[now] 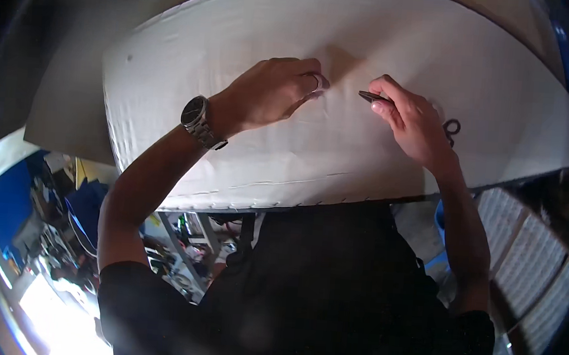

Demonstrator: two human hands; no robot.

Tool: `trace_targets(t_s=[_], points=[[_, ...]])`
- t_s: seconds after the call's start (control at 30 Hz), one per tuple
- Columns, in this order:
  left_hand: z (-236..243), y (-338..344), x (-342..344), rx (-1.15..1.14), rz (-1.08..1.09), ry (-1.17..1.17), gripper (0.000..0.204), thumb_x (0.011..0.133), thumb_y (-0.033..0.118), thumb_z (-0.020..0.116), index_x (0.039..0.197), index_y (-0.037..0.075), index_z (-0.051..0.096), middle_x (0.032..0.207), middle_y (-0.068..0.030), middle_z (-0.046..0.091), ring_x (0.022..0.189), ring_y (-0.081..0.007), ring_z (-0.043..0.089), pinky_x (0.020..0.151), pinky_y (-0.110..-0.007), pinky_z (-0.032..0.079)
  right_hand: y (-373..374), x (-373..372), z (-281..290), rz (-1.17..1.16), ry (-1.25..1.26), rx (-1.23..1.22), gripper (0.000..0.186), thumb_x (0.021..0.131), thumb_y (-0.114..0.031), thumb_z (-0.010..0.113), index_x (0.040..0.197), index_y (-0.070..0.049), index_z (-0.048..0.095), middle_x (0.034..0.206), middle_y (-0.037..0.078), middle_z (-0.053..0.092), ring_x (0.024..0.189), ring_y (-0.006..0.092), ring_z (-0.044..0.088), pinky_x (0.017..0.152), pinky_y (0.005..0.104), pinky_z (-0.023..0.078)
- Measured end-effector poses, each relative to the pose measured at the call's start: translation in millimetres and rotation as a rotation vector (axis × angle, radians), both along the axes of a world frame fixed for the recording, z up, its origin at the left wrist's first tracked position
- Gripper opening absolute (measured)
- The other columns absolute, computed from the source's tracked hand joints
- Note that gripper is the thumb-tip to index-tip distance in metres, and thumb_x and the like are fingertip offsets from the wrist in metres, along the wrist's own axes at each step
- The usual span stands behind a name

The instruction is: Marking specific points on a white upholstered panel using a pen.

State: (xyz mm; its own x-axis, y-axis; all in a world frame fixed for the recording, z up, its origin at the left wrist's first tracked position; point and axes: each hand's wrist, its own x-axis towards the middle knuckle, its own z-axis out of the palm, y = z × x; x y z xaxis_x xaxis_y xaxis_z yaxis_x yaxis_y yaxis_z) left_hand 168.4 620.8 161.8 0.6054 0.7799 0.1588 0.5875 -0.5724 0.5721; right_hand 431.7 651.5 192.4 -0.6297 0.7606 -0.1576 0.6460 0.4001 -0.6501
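My left hand (pixel 274 91), with a metal-banded watch (pixel 196 115) on its wrist, is just above a large pale fabric-covered panel (pixel 259 162). Its fingers are curled down and pinched together; whatever lies between them is hidden. To the right, my right hand (pixel 411 117) grips a small dark pointed tool (pixel 369 96) between thumb and fingers. The tool's tip points left, toward my left hand, with a gap between them. Beside my right wrist, dark scissors (pixel 453 127) lie on the panel, only their handle loops plainly showing.
Stitches or fasteners run along the panel's near edge (pixel 229 208), close to my body. Below left, a cluttered shelf (pixel 190 250) holds mixed items, and a bright light (pixel 57 313) glares. Ribbed pale sheets (pixel 530 254) stand at the lower right near a blue container (pixel 440 218).
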Motion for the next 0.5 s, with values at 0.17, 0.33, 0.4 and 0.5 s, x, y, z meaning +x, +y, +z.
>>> trace_targets(t_s=[0.17,0.33,0.4,0.5], points=[[-2,21,-4,0.074,-0.111,0.077,0.013,0.085,0.005,0.068,0.098,0.003,0.066,0.098,-0.0093,0.066,0.090,-0.0260,0.065,0.080,-0.037,0.056,-15,-15,-12,-0.111,-0.030,0.002,0.016,0.095,-0.019,0.062,0.100,-0.007,0.053,0.075,0.013,0.066,0.069,0.0324,0.067,0.065,0.0422,0.049],[-1,32,-9,0.164,-0.260,0.087,0.011,0.090,0.007,0.066,0.099,0.002,0.062,0.099,-0.0111,0.064,0.090,-0.0280,0.064,0.081,-0.038,0.055,-25,-25,-22,-0.141,0.013,0.098,0.024,0.088,-0.022,0.072,0.097,-0.004,0.058,0.076,0.012,0.069,0.068,0.0268,0.069,0.068,0.0423,0.049],[5,35,-10,0.151,-0.289,0.094,0.013,0.089,0.006,0.067,0.100,0.002,0.063,0.100,-0.0114,0.065,0.087,-0.0280,0.066,0.078,-0.037,0.057,-28,-33,-23,-0.187,0.008,0.065,0.024,0.088,-0.023,0.072,0.096,-0.004,0.060,0.075,0.012,0.069,0.067,0.0263,0.068,0.068,0.0423,0.049],[8,37,-11,0.114,-0.299,0.169,0.015,0.087,0.005,0.069,0.101,0.002,0.063,0.100,-0.0116,0.067,0.085,-0.0279,0.068,0.076,-0.036,0.058,-31,-43,-23,-0.181,-0.025,0.096,0.025,0.089,-0.026,0.071,0.094,-0.004,0.061,0.072,0.011,0.068,0.065,0.0258,0.068,0.069,0.0435,0.050]])
